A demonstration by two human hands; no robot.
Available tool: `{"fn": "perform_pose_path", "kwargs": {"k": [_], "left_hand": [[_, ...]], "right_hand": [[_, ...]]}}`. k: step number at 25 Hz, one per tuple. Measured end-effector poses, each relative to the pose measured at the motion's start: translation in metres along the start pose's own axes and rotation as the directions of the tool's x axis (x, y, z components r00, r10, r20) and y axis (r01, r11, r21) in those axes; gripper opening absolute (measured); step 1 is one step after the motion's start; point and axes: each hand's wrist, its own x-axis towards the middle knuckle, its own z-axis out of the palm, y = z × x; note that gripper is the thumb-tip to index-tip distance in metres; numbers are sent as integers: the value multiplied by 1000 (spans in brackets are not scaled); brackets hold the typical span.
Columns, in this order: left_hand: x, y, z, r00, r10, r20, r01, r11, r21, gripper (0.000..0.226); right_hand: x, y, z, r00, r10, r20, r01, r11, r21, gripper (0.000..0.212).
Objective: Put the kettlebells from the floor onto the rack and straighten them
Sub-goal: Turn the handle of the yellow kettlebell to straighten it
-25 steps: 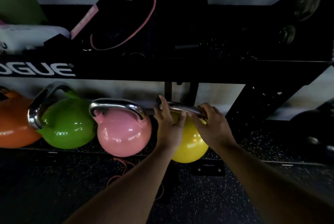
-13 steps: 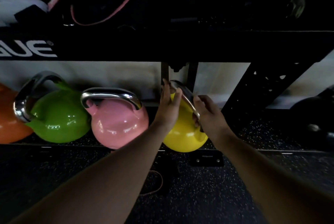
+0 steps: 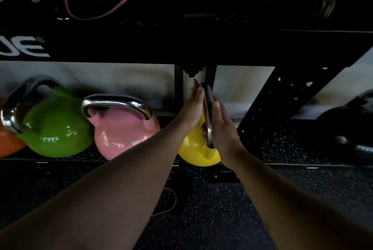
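A yellow kettlebell (image 3: pixel 194 150) sits on the bottom shelf of the black rack (image 3: pixel 222 48), its steel handle (image 3: pixel 209 116) turned edge-on towards me. My left hand (image 3: pixel 192 108) lies flat against the handle's left side with fingers straight. My right hand (image 3: pixel 224 128) presses on the handle's right side, thumb up along it. To the left stand a pink kettlebell (image 3: pixel 125 130), a green kettlebell (image 3: pixel 54 128) with its handle tilted left, and part of an orange kettlebell (image 3: pixel 8 145) at the frame edge.
A dark kettlebell (image 3: pixel 351 126) rests at the right beyond the rack's perforated diagonal brace (image 3: pixel 282 98). The upper shelf carries dark bags and a pink band (image 3: pixel 90 11). Speckled black rubber floor (image 3: pixel 212 209) lies in front, with a thin cord (image 3: pixel 171 203) on it.
The yellow kettlebell's handle has turned from lying across the view to pointing edge-on towards me. Both hands moved with it and now press its two sides. The view dipped lower.
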Motion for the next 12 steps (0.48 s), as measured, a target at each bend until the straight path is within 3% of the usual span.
{"fn": "perform_pose_path", "kwargs": {"k": [6,10,12], "left_hand": [[1,5,-1,1000,14,17,-15,995,95,53],[-3,12,-2,997,73,38,-80,966,245,51],[-6,12,-1,998,66,12,-67,974,217,51]], "right_hand": [[5,8,8,1000,-15,-11,16,998,56,45],[6,9,8,1000,2,-9,-1,998,55,44],[5,9,7,1000,-23,-19,23,999,23,44]]}}
